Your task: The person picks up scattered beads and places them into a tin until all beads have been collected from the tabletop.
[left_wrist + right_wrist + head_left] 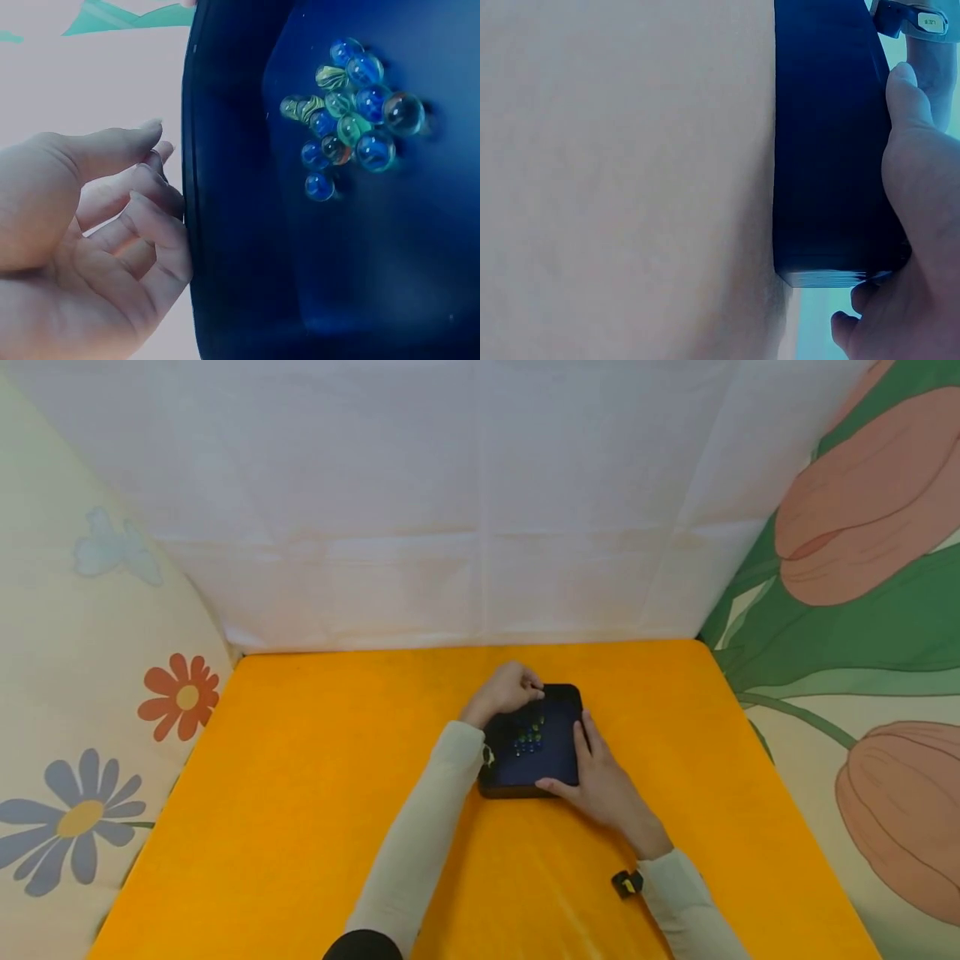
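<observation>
A dark blue tray point(517, 774) with raised walls lies on the table. Several glass marbles point(367, 112), blue, green and clear with swirls, sit in a cluster on its floor. By the tray's far rim is my left hand point(506, 689), its fingers curled. In the left wrist view this hand point(112, 217) is beside the outer wall, and thumb and fingers seem to pinch a small dark round thing point(155, 163), partly hidden. My right hand point(600, 777) holds the tray's near right corner, thumb on the near side, fingers along the right side.
An orange cloth point(300, 777) covers the table. Behind it hangs a white sheet point(375, 527), with flower-printed cloths point(885, 793) at both sides. A dark device point(627, 883) is strapped by the right sleeve, and a dark round shape point(363, 945) shows at the bottom edge.
</observation>
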Demonstrator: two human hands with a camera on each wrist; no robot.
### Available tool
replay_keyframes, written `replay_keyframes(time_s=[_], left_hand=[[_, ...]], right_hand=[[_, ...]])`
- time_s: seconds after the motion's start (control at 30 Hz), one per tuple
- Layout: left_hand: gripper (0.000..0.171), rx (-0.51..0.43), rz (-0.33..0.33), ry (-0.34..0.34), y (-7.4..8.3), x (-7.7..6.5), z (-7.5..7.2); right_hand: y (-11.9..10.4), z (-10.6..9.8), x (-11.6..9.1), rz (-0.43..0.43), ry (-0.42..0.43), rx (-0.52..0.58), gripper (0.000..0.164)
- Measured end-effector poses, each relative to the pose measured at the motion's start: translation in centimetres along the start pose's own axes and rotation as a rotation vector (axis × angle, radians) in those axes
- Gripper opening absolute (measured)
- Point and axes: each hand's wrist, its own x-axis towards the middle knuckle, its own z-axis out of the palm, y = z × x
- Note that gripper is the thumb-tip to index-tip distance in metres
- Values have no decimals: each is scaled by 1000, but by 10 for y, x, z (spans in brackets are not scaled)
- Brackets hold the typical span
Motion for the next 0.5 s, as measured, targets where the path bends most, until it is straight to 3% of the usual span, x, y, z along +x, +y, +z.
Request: replay_keyframes(time_s=[0.27, 0.5], left_hand=[[23, 33, 3, 27, 2, -7, -12], [25, 7, 20, 28, 5, -17, -26]], right_hand=[[-2, -1, 0, 11, -14, -6, 120], [-1, -1, 0, 8, -11, -12, 121]])
